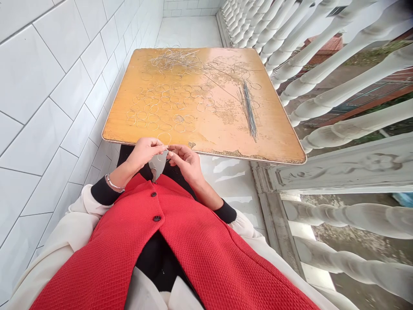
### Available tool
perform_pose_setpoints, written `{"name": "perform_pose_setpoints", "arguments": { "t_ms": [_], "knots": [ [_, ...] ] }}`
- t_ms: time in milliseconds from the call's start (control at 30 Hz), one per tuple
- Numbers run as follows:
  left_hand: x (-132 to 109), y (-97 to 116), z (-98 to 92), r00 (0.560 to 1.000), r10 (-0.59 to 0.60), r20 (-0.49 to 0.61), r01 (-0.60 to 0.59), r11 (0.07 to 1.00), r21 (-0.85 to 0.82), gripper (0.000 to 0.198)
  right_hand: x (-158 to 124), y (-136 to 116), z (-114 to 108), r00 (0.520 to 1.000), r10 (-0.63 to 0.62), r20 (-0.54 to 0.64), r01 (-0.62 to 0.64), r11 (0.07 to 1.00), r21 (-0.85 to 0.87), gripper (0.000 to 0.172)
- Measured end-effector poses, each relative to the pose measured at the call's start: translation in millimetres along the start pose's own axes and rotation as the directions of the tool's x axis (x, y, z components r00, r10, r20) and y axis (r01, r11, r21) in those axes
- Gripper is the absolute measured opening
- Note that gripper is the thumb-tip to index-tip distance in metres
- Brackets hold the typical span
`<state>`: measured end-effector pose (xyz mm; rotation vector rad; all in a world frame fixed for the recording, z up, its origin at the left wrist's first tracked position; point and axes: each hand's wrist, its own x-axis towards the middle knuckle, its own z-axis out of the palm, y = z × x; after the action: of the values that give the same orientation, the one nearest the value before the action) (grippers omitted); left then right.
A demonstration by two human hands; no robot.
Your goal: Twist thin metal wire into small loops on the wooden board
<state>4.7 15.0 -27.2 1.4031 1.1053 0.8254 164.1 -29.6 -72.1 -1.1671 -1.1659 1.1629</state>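
My left hand and my right hand meet just below the near edge of a worn wooden table. Both have their fingers pinched together on a thin wire held between them. A grey metal tool, perhaps pliers, hangs beneath the hands; which hand grips it is unclear. A wire ring lies on the table edge right above my hands. Rows of several more wire rings cover the table's left half.
A bundle of straight wires lies on the table's right side. A tangled heap of wire sits at the far edge. A white tiled wall runs along the left, a white balustrade along the right.
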Motion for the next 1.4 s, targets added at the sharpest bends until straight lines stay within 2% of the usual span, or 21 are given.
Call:
{"name": "perform_pose_setpoints", "arguments": {
  "t_ms": [167, 333, 533, 633, 833, 1000, 1100, 1300, 1400],
  "knots": [
    [1, 4, 2.0, 0.995, -0.041, 0.095, 0.040, 0.999, 0.011, 0.024, 7, -7, -2, 0.999, 0.050, -0.006, -0.049, 0.991, 0.128, 0.037],
    [1, -1, 3.4, 0.992, -0.078, 0.099, 0.083, 0.995, -0.054, 0.032, 8, -9, -1, 0.994, 0.060, -0.089, -0.042, 0.979, 0.198, 0.031],
    [-7, -6, 1.8, 0.989, -0.072, 0.133, 0.083, 0.993, -0.079, 0.016, 6, -14, -3, 0.992, 0.081, -0.095, -0.055, 0.968, 0.247, 0.026],
    [-10, -6, 3.9, 0.996, -0.037, 0.085, 0.039, 0.999, -0.025, 0.013, 6, -16, -4, 0.992, 0.107, -0.066, -0.086, 0.961, 0.262, 0.026],
    [-11, -7, 8.5, 0.998, 0.054, -0.021, -0.049, 0.981, 0.186, 0.010, 7, -14, -6, 0.992, 0.123, -0.035, -0.113, 0.971, 0.210, 0.029],
    [-11, -6, 12.8, 0.987, 0.162, -0.012, -0.153, 0.954, 0.256, 0.010, 10, -13, -11, 0.992, 0.114, -0.060, -0.102, 0.980, 0.174, 0.026],
    [-7, -3, 16.6, 0.988, 0.155, 0.029, -0.157, 0.963, 0.217, 0.012, 10, -14, -17, 0.992, 0.101, -0.070, -0.089, 0.982, 0.165, 0.025],
    [7, -3, 23.3, 0.980, 0.136, 0.147, -0.141, 0.990, 0.023, 0.016, 11, -12, -28, 0.990, 0.104, -0.094, -0.082, 0.973, 0.217, 0.025],
    [11, -5, 26.5, 0.978, 0.128, 0.164, -0.124, 0.992, -0.034, 0.020, 12, -10, -29, 0.988, 0.080, -0.132, -0.053, 0.979, 0.197, 0.026]
  ]
}}
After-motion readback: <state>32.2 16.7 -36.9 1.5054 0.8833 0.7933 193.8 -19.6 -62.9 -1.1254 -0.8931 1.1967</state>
